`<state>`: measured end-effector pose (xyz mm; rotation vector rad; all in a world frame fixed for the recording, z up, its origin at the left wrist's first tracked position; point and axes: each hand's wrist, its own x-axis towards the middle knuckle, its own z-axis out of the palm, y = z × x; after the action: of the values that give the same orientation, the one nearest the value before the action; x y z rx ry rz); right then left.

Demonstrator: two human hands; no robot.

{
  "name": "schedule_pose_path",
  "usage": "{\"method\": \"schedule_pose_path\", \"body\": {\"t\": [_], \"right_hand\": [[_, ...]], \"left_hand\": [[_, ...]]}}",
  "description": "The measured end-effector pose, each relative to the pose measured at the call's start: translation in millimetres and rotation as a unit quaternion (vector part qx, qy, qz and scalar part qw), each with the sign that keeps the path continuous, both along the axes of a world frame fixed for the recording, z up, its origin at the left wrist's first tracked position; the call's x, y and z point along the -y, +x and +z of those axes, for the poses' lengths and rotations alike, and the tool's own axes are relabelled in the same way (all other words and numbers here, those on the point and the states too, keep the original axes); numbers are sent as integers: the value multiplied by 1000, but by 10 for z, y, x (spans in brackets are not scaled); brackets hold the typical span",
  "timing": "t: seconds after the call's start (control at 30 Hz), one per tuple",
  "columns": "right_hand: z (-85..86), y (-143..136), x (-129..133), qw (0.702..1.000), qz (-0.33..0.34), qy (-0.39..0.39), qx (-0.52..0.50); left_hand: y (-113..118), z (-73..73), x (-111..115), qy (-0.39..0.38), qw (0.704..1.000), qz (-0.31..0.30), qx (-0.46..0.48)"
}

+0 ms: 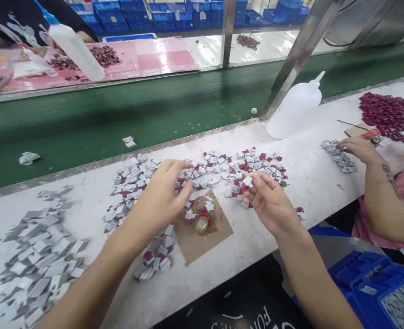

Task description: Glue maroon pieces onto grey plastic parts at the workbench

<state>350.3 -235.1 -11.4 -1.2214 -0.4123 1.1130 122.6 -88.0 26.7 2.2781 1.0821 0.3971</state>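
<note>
My right hand (268,201) pinches a small white and dark red piece (246,183) between thumb and fingers. To its left, my left hand (169,189) hovers over scattered pieces with thumb and index finger apart and nothing visible between them. Below and between the hands lies a brown cardboard square (209,244), bearing a bottle cap (202,222) and a few pieces in a wet patch. Mixed white and red pieces (130,183) spread behind and beside my left hand. More mixed pieces (236,171) lie behind my right hand.
Grey pieces (44,256) are heaped at the left. A white squeeze bottle (293,109) stands beside a metal post (287,59). Beyond runs a green conveyor (174,105) with stray pieces. At the right, another person's hand (358,148) touches grey pieces (339,155).
</note>
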Motion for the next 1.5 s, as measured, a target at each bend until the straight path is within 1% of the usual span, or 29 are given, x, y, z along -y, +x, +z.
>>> {"method": "schedule_pose_path", "body": {"t": [0.03, 0.1, 0.17, 0.23, 0.3, 0.33, 0.4, 0.47, 0.53, 0.57, 0.6, 0.67, 0.7, 0.77, 0.83, 0.9, 1.0, 1.03, 1.1, 1.2, 1.3, 1.4, 1.5], "right_hand": [[21, -63, 30, 1000, 6, 6, -8], [67, -201, 102, 999, 33, 24, -21], [102, -334, 201, 997, 59, 43, -10], [113, -432, 327, 996, 68, 49, 40], [97, -474, 458, 990, 81, 42, 108], [82, -476, 519, 984, 97, 41, 141], [51, -458, 628, 968, 152, 44, 196], [23, -435, 721, 948, 219, 42, 226], [-8, -417, 810, 932, 269, 26, 240], [-29, -408, 855, 928, 275, 10, 251], [-55, -397, 899, 925, 265, -8, 270], [-121, -361, 988, 919, 209, -42, 331], [-161, -336, 1032, 914, 177, -53, 362], [-250, -279, 1117, 897, 134, -60, 418], [-342, -228, 1199, 874, 117, -64, 466], [-424, -200, 1273, 852, 115, -70, 506], [-482, -215, 1340, 833, 115, -64, 537], [-475, -236, 1340, 834, 111, -58, 538], [-420, -304, 1290, 848, 100, -39, 519], [-288, -462, 1085, 878, 79, 7, 472], [-204, -618, 812, 885, 84, 44, 456], [-213, -697, 623, 892, 99, 43, 440], [-253, -706, 569, 893, 101, 33, 437]], "left_hand": [[11, 59, 144, -22, 999, 3, 25], [28, 139, 440, -95, 992, -5, 87], [37, 154, 719, -158, 975, -18, 158], [26, 111, 953, -177, 959, -17, 219], [-21, 40, 1143, -184, 950, 6, 251], [-57, 6, 1229, -192, 947, 23, 256], [-148, -45, 1404, -209, 944, 56, 250], [-259, -80, 1591, -218, 942, 76, 245], [-400, -132, 1775, -224, 938, 91, 248], [-488, -172, 1859, -215, 938, 106, 249], [-589, -225, 1932, -192, 943, 129, 241], [-832, -361, 2044, -98, 954, 214, 184], [-967, -436, 2080, -44, 952, 267, 142], [-1240, -575, 2114, 33, 929, 364, 61], [-1476, -683, 2109, 64, 900, 431, 16], [-1642, -758, 2077, 73, 883, 464, -4], [-1744, -823, 2016, 72, 879, 472, -15], [-1748, -833, 1999, 68, 880, 469, -13], [-1730, -834, 1981, 61, 885, 462, -5], [-1684, -795, 1998, 33, 895, 445, 17], [-1643, -740, 2056, -13, 904, 427, 33], [-1614, -705, 2131, -22, 908, 414, 58], [-1607, -699, 2198, -29, 912, 401, 83]]}}
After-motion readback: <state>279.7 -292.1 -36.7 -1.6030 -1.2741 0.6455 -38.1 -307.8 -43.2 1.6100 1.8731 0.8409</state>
